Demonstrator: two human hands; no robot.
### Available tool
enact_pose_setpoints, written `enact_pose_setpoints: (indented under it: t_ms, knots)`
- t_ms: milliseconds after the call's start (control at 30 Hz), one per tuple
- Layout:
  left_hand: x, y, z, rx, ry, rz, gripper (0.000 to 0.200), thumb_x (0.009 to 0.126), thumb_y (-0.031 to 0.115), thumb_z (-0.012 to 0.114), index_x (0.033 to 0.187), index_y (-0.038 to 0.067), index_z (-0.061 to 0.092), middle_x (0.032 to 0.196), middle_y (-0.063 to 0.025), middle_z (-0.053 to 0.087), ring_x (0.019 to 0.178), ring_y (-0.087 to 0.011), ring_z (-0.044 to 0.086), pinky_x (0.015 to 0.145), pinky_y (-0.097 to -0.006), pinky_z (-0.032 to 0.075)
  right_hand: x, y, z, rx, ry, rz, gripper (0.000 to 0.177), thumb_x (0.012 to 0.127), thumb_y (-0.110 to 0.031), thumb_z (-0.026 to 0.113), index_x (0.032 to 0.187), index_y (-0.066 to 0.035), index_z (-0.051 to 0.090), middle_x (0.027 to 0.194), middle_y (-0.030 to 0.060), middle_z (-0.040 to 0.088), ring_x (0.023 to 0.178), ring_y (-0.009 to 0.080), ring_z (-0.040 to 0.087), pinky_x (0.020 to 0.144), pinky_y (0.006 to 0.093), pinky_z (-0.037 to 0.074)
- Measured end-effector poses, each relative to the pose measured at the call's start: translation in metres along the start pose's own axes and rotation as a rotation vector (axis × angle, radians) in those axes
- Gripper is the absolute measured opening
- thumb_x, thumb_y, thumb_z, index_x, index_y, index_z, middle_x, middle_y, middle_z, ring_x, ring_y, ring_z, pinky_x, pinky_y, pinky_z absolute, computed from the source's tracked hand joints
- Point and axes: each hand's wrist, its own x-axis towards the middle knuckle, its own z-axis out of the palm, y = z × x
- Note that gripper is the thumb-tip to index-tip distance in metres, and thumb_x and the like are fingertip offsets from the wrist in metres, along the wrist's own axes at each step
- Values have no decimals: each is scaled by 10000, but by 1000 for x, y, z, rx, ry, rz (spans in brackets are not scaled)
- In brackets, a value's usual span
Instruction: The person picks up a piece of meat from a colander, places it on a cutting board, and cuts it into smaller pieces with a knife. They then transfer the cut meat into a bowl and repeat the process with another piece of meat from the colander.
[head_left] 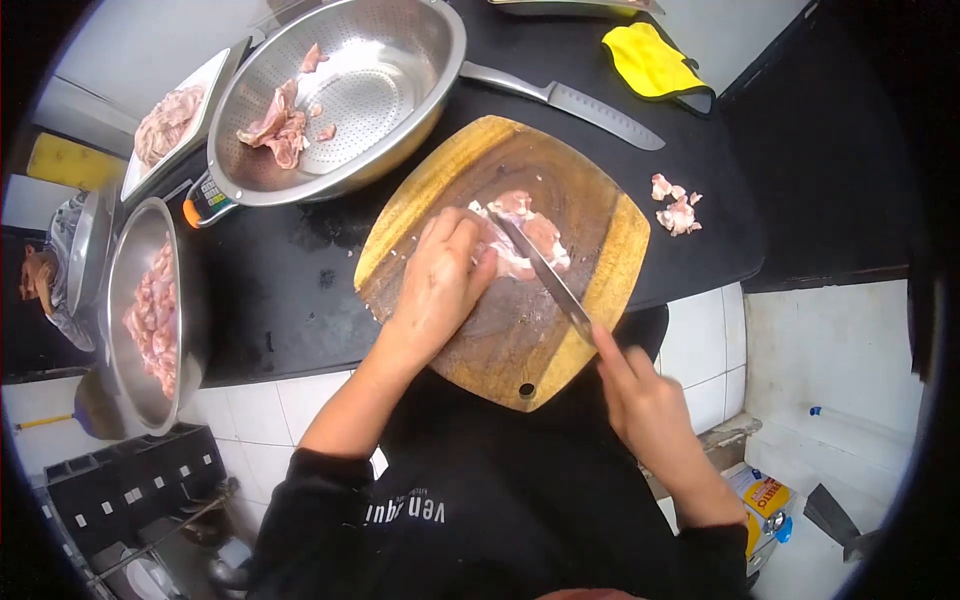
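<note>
On a wooden cutting board (470, 350) lies a piece of raw meat (540, 238), pale pink with whitish fat. My left hand (440, 270) presses on its left side, with the fingers curled onto the meat and their tips partly hidden. A kitchen knife (555, 283) is gripped by its handle in my right hand (640, 395). Its blade slants up and left across the meat, close to my left fingers. The handle is mostly hidden inside my right fist.
A metal colander (390, 95) with several meat pieces stands behind the board. A second knife (605, 115) and a yellow cloth (650, 62) lie at the back. Meat scraps (679, 210) sit on the black counter (270, 290) at right. A metal bowl (178, 300) of cut meat and a white tray (205, 90) are at left.
</note>
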Motion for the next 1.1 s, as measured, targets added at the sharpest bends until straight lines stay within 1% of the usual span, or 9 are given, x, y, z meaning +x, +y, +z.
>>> enact_pose_setpoints:
  t_ms: [200, 467, 533, 667, 733, 800, 933, 1000, 1100]
  knots:
    - [1, -2, -16, 0, -122, -43, 188, 823, -24, 687, 1009, 0, 675, 917, -151, 602, 841, -320, 635, 745, -388, 521, -28, 14, -21, 92, 8, 105, 585, 925, -71, 700, 1487, -145, 553, 756, 113, 543, 509, 275, 588, 495, 402, 521]
    - [35, 9, -30, 119, -350, -1, 319, 842, 44, 726, 1157, 18, 677, 1048, -165, 660, 1044, -371, 644, 933, -451, 510, -35, 31, -26, 209, 189, 192, 472, 915, -42, 716, 1370, -161, 678, 669, 102, 546, 507, 251, 551, 513, 373, 461]
    - [60, 2, -10, -13, -166, 365, 340, 860, 81, 723, 1191, 18, 672, 1125, -180, 668, 1076, -381, 636, 967, -457, 503, -42, 31, -24, 230, 199, 223, 456, 914, -39, 719, 1354, -155, 690, 659, 101, 545, 505, 250, 532, 515, 360, 445]
    - [71, -10, 17, 28, -316, 446, 318, 880, 104, 710, 1181, 11, 675, 1157, -191, 668, 1096, -389, 633, 970, -458, 499, -51, 37, -15, 265, 239, 261, 455, 918, -56, 723, 1359, -162, 686, 668, 100, 545, 524, 256, 551, 520, 369, 452]
    - [73, -3, 12, 183, -488, 271, 316, 878, 111, 716, 1171, 1, 670, 1175, -201, 670, 1124, -394, 626, 984, -466, 488, -54, 40, -10, 244, 231, 265, 454, 918, -64, 724, 1359, -166, 686, 676, 99, 548, 534, 263, 563, 524, 376, 459]
    - [73, -4, 20, 190, -468, 273, 277, 892, 120, 720, 1134, -8, 676, 1119, -215, 682, 1085, -385, 649, 939, -460, 508, -45, 45, -5, 106, 285, 205, 447, 925, -82, 719, 1361, -175, 682, 707, 97, 556, 556, 282, 586, 535, 394, 478]
    - [79, 17, 24, -143, -319, 53, 289, 936, 183, 716, 1145, -17, 703, 1033, -222, 703, 910, -369, 706, 828, -441, 544, -26, 53, 3, -32, 380, 225, 475, 934, -99, 712, 1397, -184, 652, 744, 97, 561, 574, 289, 605, 545, 402, 495]
    - [80, 27, 17, -131, -383, -255, 315, 918, 190, 733, 1154, -17, 719, 1045, -222, 712, 916, -364, 712, 836, -431, 546, -23, 53, -1, -19, 372, 236, 504, 931, -75, 712, 1419, -178, 634, 761, 101, 572, 582, 280, 616, 556, 402, 503]
    - [63, 12, 11, 141, -370, -39, 312, 888, 173, 750, 1137, -13, 736, 1023, -220, 715, 931, -366, 712, 845, -423, 544, -23, 46, 0, 71, 421, 250, 535, 930, -52, 708, 1442, -171, 611, 784, 113, 582, 599, 286, 628, 578, 414, 514]
